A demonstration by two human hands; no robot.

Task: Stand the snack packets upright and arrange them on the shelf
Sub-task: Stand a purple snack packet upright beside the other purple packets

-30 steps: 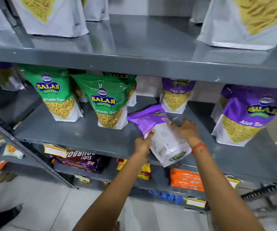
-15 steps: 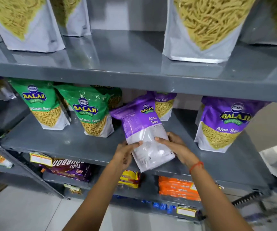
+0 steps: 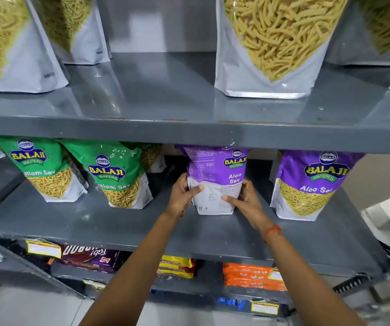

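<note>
A person stands at a grey metal shelf unit, both bare arms reaching into the middle shelf point(image 3: 95, 222). Between the hands is a purple and white plastic snack packet labelled Aloo Sev point(image 3: 215, 182). Half a second ago it was tilted and lifted off the shelf; a second ago it lay nearly flat across the front edge. Now it stands upright, its white base resting on the shelf surface and its purple top reaching up under the shelf above.

The left hand point(image 3: 182, 196) wraps the packet's left edge, thumb laid across the white front panel. The right hand point(image 3: 245, 198) clasps the right edge, fingers pressed on the lower front. Both hands hold the packet from either side; neither has let go. An orange thread bracelet point(image 3: 271, 231) circles the right wrist.

The packet sits in the gap between two neighbours: a green Balaji packet of sev point(image 3: 118, 175) to its left, apart from it, and another purple Aloo Sev packet point(image 3: 311, 182) to its right, near but not touching. A second green packet point(image 3: 41, 168) stands further left. Large clear-fronted pouches of yellow sev point(image 3: 271, 45) stand on the shelf above.

The standing-up step for this packet looks nearly done. It seems turned slightly, showing printed side text, so a small twist to face it forward may remain before release.
</note>
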